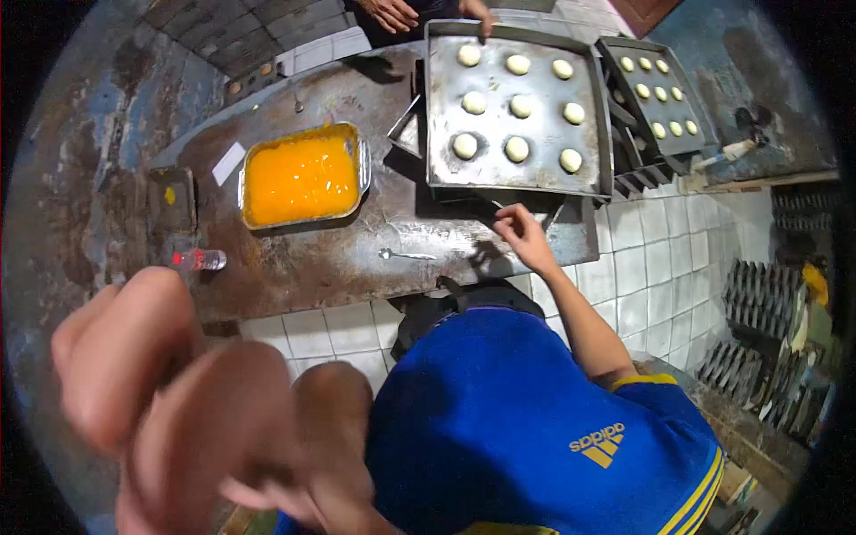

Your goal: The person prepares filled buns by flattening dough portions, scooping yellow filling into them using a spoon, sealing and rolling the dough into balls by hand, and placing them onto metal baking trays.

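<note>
My left hand (205,383) is raised very close to the camera at lower left, large and smeared by motion; its fingers seem bent, but what they hold, if anything, cannot be told. My right hand (525,236) hovers over the table's near edge, just below a large metal tray (495,80). Its fingers are bent together, with a thin pale thing at their tips too small to name. Several round pale dough balls (520,106) sit in rows on that tray. Nearby on the table lies a metal spoon (408,256).
A foil pan (361,169) of glossy orange liquid stands left of the tray. Beyond are a small bottle (209,259), a white card (229,163) and a small dark tray (183,218). Another dough tray (704,116) is at right. A co-worker's hand (480,14) touches the far rim.
</note>
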Motion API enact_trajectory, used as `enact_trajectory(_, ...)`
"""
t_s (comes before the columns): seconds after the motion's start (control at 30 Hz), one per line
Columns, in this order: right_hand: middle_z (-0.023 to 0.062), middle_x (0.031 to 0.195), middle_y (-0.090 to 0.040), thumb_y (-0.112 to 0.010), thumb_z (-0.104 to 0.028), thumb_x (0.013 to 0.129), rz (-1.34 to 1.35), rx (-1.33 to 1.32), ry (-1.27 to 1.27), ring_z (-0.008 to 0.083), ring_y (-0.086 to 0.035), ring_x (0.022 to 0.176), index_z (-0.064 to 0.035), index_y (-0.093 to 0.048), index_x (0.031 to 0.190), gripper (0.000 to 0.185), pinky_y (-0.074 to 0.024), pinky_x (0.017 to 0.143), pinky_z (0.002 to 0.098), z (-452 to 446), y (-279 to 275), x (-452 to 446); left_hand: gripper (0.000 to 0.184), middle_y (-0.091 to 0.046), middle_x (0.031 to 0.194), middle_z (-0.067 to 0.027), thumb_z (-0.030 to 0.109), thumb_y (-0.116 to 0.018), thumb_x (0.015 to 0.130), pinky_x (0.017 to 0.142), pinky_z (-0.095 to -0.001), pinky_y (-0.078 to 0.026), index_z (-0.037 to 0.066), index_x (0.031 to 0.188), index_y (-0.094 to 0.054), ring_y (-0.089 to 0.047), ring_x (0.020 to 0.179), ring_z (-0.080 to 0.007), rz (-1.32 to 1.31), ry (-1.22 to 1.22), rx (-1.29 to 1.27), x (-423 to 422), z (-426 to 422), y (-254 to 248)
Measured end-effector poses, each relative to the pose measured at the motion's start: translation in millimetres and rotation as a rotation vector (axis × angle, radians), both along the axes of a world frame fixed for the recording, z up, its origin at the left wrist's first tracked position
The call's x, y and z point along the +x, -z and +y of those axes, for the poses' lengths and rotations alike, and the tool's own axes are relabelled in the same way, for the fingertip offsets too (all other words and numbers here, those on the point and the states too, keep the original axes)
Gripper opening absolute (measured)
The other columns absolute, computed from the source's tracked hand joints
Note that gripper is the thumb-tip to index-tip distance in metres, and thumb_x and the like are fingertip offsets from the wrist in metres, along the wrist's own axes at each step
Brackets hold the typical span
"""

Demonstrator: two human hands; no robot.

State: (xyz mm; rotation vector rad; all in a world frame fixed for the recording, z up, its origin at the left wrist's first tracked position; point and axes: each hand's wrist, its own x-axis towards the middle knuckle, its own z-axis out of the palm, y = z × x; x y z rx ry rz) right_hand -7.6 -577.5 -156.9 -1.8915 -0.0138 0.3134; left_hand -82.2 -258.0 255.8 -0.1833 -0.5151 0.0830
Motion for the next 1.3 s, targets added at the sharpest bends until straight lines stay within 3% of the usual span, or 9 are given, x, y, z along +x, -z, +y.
enact_trajectory(0.17,-0.0048,0.09,-0.058,-0.07,-0.012,0.102,0.05,0.187,0.096,0.0035,-0.053,0.082,-0.0044,-0.063,0.111,0.013,-0.0449,0.073,0.0209,-36.9,-10.7,2.9,0.041,-0.041,0.118,-0.0081,0.028,-0.065,0.095,0.089,-0.06,-0.047,0.017,0.126,-0.041,-0.043,0.119,-0.0249,-0.003,0.063,0.024,33.0,-48.4,-9.4)
enact_trajectory(0.3,0.0008,0.094,-0.065,-0.071,-0.014,0.101,-0.064,0.075,0.102,0.0076,-0.059,0.083,-0.0023,-0.064,0.116,0.02,-0.0487,0.075,0.0242,-66.4,-0.3,14.6,0.038,-0.042,0.117,-0.0081,0.025,-0.065,0.095,0.086,-0.0556,-0.047,0.016,0.123,-0.041,-0.044,0.116,-0.0238,0.03,0.071,0.044,55.9,-85.9,-6.8)
enact_trajectory(0.37,0.0126,0.106,-0.072,-0.072,-0.014,0.098,-0.11,-0.126,0.117,0.0233,-0.071,0.094,-0.0007,-0.065,0.123,0.028,-0.0553,0.086,0.0343,-73.8,-9.7,31.4,0.037,-0.042,0.116,-0.008,0.024,-0.065,0.094,0.085,-0.0534,-0.047,0.015,0.121,-0.041,-0.044,0.114,-0.0233,0.051,0.068,0.049,62.8,-102.6,-7.4)
enact_trajectory(0.53,0.0244,0.127,-0.066,-0.075,-0.012,0.09,-0.542,-0.505,-0.083,0.046,-0.062,0.119,-0.0021,-0.06,0.137,0.05,-0.0518,0.103,0.0484,-92.4,21.3,105.4,0.034,-0.042,0.114,-0.0079,0.021,-0.065,0.094,0.082,-0.0479,-0.047,0.014,0.117,-0.041,-0.045,0.11,-0.022,0.099,0.01,0.066,71.6,-125.8,-8.5)
enact_trajectory(0.8,0.0151,0.121,-0.069,-0.077,-0.014,0.083,-0.764,-0.62,-0.55,0.0337,-0.066,0.115,-0.0078,-0.065,0.124,0.043,-0.0533,0.099,0.0453,-76.6,41.0,222.5,0.036,-0.041,0.11,-0.007,0.029,-0.066,0.094,0.074,-0.0356,-0.042,0.011,0.114,-0.043,-0.044,0.1,-0.0194,0.53,-0.335,0.437,55.8,-113.7,67.6)
enact_trajectory(1.1,0.0154,0.104,-0.076,-0.07,-0.02,0.084,-0.643,-0.844,-0.691,0.0387,-0.074,0.097,-0.0071,-0.077,0.101,0.022,-0.0588,0.088,0.0481,-28.2,74.3,283.8,0.028,-0.044,0.098,-0.006,0.033,-0.057,0.101,0.075,-0.0342,-0.039,0.008,0.112,-0.052,-0.044,0.088,-0.0191,1.026,-0.37,0.42,-16.5,-74.1,178.1)
enact_trajectory(1.2,0.0174,0.092,-0.074,-0.064,-0.021,0.085,-0.4,-0.707,-0.96,0.036,-0.072,0.085,-0.0025,-0.074,0.105,0.029,-0.0578,0.081,0.0469,-26.5,41.1,310.7,0.024,-0.041,0.099,-0.0069,0.027,-0.058,0.101,0.077,-0.0345,-0.038,0.007,0.108,-0.047,-0.042,0.09,-0.0189,0.972,-0.321,0.425,-6.1,-69.5,171.6)
enact_trajectory(1.27,0.0139,0.082,-0.074,-0.063,-0.026,0.08,0.081,-0.621,-0.999,0.03,-0.069,0.077,-0.0003,-0.073,0.104,0.036,-0.0563,0.079,0.0409,-19.4,-3.8,316.5,0.025,-0.043,0.1,-0.007,0.027,-0.058,0.101,0.077,-0.0344,-0.038,0.007,0.111,-0.049,-0.042,0.09,-0.0188,0.948,-0.303,0.483,7.6,-64.5,168.6)
enact_trajectory(1.3,0.0101,0.097,-0.075,-0.063,-0.027,0.078,0.167,-0.526,-1.09,0.0218,-0.066,0.086,0.0005,-0.074,0.107,0.041,-0.054,0.083,0.0331,-23.2,-6.5,327.4,0.026,-0.044,0.101,-0.007,0.027,-0.059,0.101,0.077,-0.0344,-0.038,0.006,0.113,-0.05,-0.042,0.09,-0.0188,0.916,-0.291,0.546,16.5,-59.9,170.5)
